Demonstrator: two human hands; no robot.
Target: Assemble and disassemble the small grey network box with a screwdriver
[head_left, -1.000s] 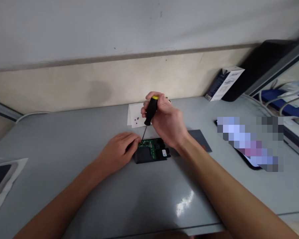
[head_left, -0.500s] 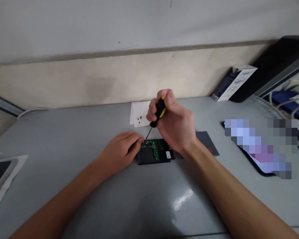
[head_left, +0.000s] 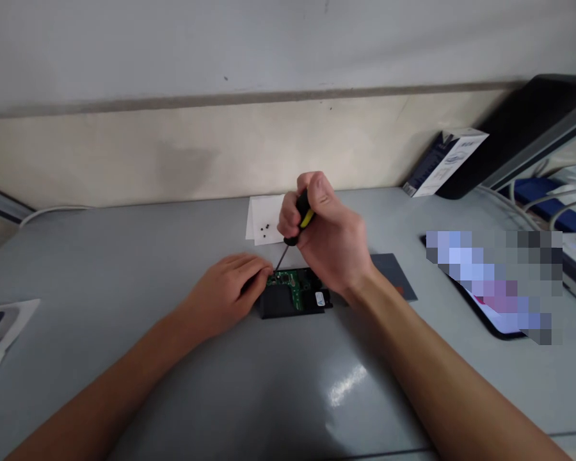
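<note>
R hand (head_left: 333,237): fingers were curled tog. & pressed round the handle of the screwdriver (head_left: 308,218), thumb up by its butt end; held above the table, R of the shaft.
Screwdriver: blk handle w/ yellow, tilted, top leaning R; thin shaft ran down-L to the upper L part of the circuit board (head_left: 297,293). Tip too small to see, so couldn't tell what it sat on.
L hand (head_left: 230,288): fingers bent & lay tog., thumb tip close to forefinger tip, at upper L corner of the board, just beside the shaft. Couldn't tell if they pinched smth.
Circuit board: green, set in the blk device (head_left: 278,302), which lay flat mid-table btwn both hands; white label (head_left: 320,299) on its R side.
Table (head_left: 196,397): grey, w/ a bright reflection near the front.
White paper (head_left: 271,206): behind the device, partly hidden by R hand; a few small dark bits (head_left: 267,226) lay on it, prob. screws.
Dark sheet (head_left: 388,269): flat, R of the device, partly under R forearm in view.
Phone (head_left: 496,326): far R, mostly pixelated.
Carton (head_left: 448,163): blue/white, leaning at the back R, next to a big blk object (head_left: 523,121).
L edge: dark item on white backing (head_left: 16,333), cut off by frame.
</note>
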